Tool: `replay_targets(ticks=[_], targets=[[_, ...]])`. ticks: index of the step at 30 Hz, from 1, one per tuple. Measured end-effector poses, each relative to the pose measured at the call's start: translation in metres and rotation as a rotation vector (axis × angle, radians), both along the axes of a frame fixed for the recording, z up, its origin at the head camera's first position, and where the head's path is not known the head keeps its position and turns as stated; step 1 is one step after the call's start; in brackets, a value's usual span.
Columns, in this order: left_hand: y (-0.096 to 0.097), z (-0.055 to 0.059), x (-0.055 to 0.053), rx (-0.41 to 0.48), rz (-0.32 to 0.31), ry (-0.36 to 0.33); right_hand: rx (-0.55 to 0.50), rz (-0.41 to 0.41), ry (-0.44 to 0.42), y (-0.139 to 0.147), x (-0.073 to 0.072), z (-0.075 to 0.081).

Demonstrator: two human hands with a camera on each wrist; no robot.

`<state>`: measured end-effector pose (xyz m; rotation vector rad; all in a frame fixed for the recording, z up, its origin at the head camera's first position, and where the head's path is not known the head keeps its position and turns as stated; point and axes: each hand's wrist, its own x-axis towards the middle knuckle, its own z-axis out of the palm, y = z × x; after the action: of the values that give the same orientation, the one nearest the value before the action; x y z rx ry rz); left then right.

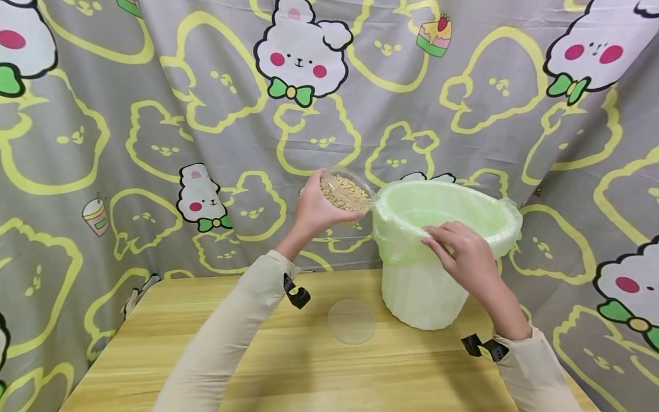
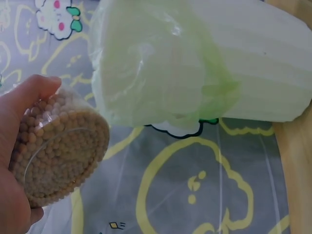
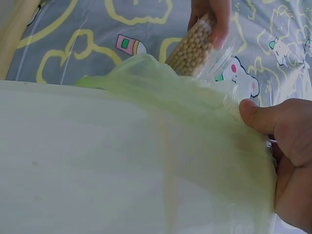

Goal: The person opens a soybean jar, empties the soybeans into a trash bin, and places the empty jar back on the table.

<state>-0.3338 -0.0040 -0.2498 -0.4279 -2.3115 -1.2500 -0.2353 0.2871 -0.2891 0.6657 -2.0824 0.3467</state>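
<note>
My left hand grips a clear plastic tub of round beige beans, which look like soybeans. The tub tilts to the right, its mouth close to the left rim of a white trash bin. A thin green trash bag lines the bin and folds down over its rim. With thumb and fingers, my right hand pinches the bagged rim on the near side. The right wrist view shows the thumb on the outside of the bag.
A clear round lid lies on the wooden table, left of the bin's base. Behind the table hangs a grey curtain with cartoon rabbits. Dark straps are on both wrists.
</note>
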Motion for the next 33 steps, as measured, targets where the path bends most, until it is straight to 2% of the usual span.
replay_targets(ticks=[10, 17, 23, 33], targets=[[0.018, 0.009, -0.008, -0.142, 0.058, 0.082, 0.011, 0.038, 0.014, -0.008, 0.006, 0.000], [0.023, 0.018, -0.012, -0.209, 0.052, 0.170, 0.012, 0.061, 0.036, -0.012, 0.006, 0.000], [0.026, 0.023, -0.014, -0.316, 0.057, 0.248, 0.008, 0.064, 0.044, -0.014, 0.005, 0.000], [0.033, 0.027, -0.017, -0.434, 0.110, 0.283, -0.003, 0.055, 0.044, -0.016, 0.003, 0.000]])
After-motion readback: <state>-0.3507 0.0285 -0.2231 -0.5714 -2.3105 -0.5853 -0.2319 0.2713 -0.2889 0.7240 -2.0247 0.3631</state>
